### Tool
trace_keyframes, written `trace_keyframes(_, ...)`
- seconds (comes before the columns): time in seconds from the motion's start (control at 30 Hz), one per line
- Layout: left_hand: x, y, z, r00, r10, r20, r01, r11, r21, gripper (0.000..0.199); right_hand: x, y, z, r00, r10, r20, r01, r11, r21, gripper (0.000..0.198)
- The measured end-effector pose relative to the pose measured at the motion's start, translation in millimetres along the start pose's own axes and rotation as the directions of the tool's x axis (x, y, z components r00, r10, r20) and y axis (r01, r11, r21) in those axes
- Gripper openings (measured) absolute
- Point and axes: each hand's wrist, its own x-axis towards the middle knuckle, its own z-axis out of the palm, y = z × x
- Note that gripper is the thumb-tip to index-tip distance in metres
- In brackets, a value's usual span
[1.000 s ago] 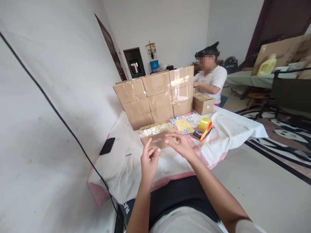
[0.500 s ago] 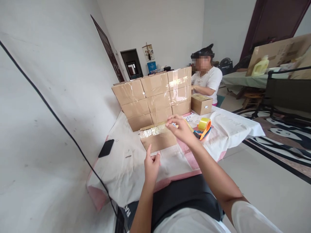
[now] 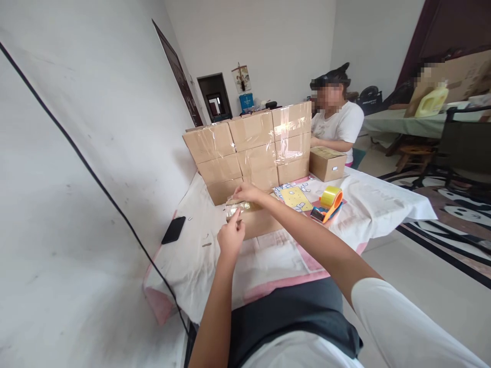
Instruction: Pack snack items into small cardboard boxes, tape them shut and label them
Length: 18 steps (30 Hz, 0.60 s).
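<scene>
A low cardboard box [image 3: 261,223] lies on the cloth-covered table before me, with shiny clear packing tape [image 3: 245,206] along its top. My left hand [image 3: 231,236] is at the box's near left corner. Its index finger stretches up onto the taped edge, while the thumb is apart and the other fingers curl. Over the left part of the box top, my right hand [image 3: 248,194] has its fingers bent down and closed at the tape; what is between the fingertips is hidden. My right forearm covers the box's right end.
Behind the box rises a stack of taped cartons [image 3: 253,148]. To the right are a tape dispenser [image 3: 328,204], a yellow patterned sheet [image 3: 297,198] and a single carton [image 3: 327,164]. A black phone [image 3: 174,230] lies on the left. Another person [image 3: 337,122] sits beyond the stack.
My right hand has moved left across the box top, from its right end to its left part. The left hand has risen to the box's edge. The view has shifted slightly.
</scene>
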Motion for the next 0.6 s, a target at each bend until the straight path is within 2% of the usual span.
trace_keyframes(0.07, 2.5, -5.8, 10.8, 1.000, -0.018, 0.025, 0.016, 0.998, 0.061, 0.047, 8.7, 6.3, 13.8, 0.999, 0.043, -0.006, -0.044, 0.989, -0.139, 0.014)
trace_keyframes(0.2, -2.0, -10.1, 24.8, 0.999, -0.034, 0.017, 0.032, 0.997, 0.069, 0.052, 12.8, 14.7, 35.5, 0.995, 0.064, -0.075, -0.086, 0.936, -0.341, 0.015)
trace_keyframes(0.27, -3.8, -10.0, 26.0, 0.999, -0.037, 0.012, 0.036, 0.997, 0.067, 0.051, 13.6, 16.2, 40.3, 0.986, 0.056, -0.157, -0.116, 0.906, -0.408, 0.034)
trace_keyframes(0.33, -4.8, -10.2, 24.5, 0.999, -0.040, 0.009, 0.040, 0.997, 0.060, 0.050, 16.6, 19.3, 34.4, 0.964, 0.054, -0.259, -0.169, 0.877, -0.449, 0.057)
trace_keyframes(0.4, -5.9, -11.6, 22.5, 0.999, -0.035, 0.011, 0.035, 0.998, 0.050, 0.051, 20.4, 28.7, 13.9, 0.932, 0.078, -0.354, -0.246, 0.854, -0.459, 0.062)
trace_keyframes(0.5, -10.1, -16.7, 24.4, 1.000, 0.000, 0.001, 0.000, 1.000, 0.019, 0.054, 18.7, 59.6, -38.9, 0.878, 0.160, -0.451, -0.372, 0.821, -0.433, 0.045)
trace_keyframes(0.6, -19.0, -24.3, 38.6, 0.997, 0.036, -0.069, -0.039, 0.998, -0.041, 0.053, 1.9, 101.1, -92.0, 0.843, 0.241, -0.481, -0.461, 0.784, -0.417, 0.030)
